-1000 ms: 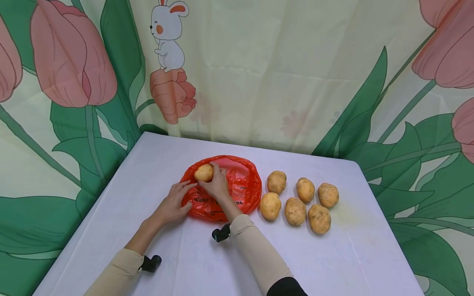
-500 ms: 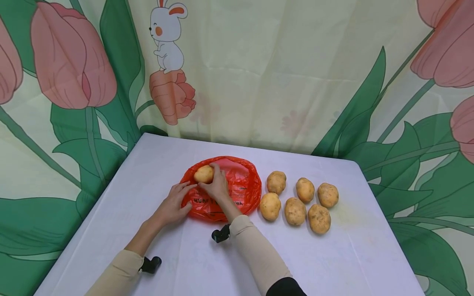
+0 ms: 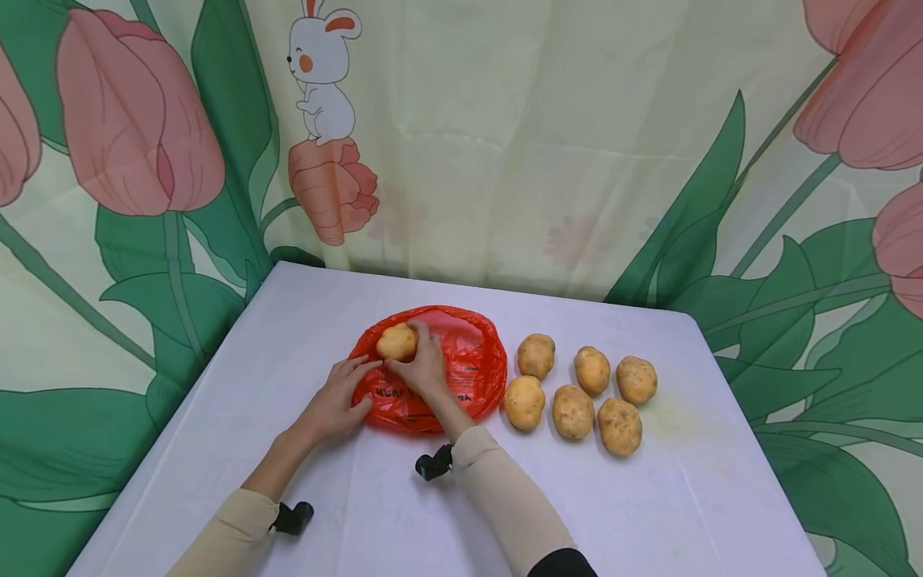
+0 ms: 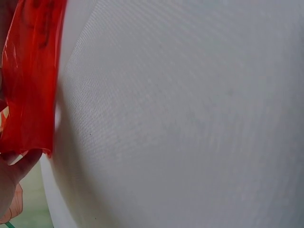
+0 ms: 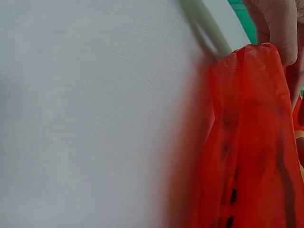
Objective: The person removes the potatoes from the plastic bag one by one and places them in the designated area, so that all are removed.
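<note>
A red plastic bag (image 3: 472, 377) lies with its mouth spread wide on the table in the head view. My right hand (image 3: 425, 365) reaches into it, thumb and fingers around a potato (image 3: 397, 342) near the bag's far left side. At the left rim, my left hand (image 3: 337, 401) holds the bag, fingers over the edge and thumb lower down. The left wrist view has the bag's red wall (image 4: 33, 85) beside fingertips (image 4: 29, 161). In the right wrist view, the right fingers (image 5: 282, 28) pass over the bag's rim; the potato is mostly hidden there.
Right of the bag, several potatoes (image 3: 573, 412) sit in two loose rows on the white-covered table (image 3: 685, 489). A printed curtain (image 3: 505, 160) with tulips and a rabbit hangs behind the table's far edge.
Almost nothing differs. Both hands keep their places at the bag, and the potato stays within the right fingers. The view has shifted slightly.
</note>
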Action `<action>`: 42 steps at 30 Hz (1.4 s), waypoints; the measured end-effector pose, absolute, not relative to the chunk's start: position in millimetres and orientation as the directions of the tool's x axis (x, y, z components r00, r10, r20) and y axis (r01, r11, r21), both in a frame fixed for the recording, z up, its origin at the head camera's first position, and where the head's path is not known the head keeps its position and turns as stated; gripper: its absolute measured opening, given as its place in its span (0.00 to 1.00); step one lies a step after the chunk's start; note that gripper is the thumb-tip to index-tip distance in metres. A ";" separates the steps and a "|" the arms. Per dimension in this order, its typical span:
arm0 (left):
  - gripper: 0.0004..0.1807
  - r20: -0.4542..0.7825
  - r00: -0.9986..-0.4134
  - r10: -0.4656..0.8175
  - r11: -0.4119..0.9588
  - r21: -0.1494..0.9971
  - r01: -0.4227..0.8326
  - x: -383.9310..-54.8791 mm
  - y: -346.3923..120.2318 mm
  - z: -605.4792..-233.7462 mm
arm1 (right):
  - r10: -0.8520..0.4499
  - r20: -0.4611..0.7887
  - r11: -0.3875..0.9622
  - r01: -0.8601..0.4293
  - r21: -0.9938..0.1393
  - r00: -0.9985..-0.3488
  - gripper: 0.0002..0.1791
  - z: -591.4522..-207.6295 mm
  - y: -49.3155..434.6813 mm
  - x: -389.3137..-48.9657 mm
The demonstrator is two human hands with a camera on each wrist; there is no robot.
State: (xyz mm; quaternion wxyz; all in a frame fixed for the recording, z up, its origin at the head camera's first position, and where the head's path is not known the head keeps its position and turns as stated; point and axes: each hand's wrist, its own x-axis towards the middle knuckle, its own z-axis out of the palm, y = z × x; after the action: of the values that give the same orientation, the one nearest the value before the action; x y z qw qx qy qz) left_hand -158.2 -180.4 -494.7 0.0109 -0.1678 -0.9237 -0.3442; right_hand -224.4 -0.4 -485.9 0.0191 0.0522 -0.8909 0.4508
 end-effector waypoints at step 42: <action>0.33 0.131 -0.945 0.299 0.701 0.642 0.311 -156.6 -181.0 -494.1 | -0.071 0.169 0.387 -0.183 -0.903 -0.983 0.43 -471.3 31.6 -173.8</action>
State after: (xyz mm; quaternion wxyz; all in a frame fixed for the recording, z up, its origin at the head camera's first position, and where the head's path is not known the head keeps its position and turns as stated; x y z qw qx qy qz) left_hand -156.6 -181.0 -494.1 0.0084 -0.1655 -0.9222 -0.3493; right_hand -173.8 31.6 -471.3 0.0511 0.0766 -0.8313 0.5481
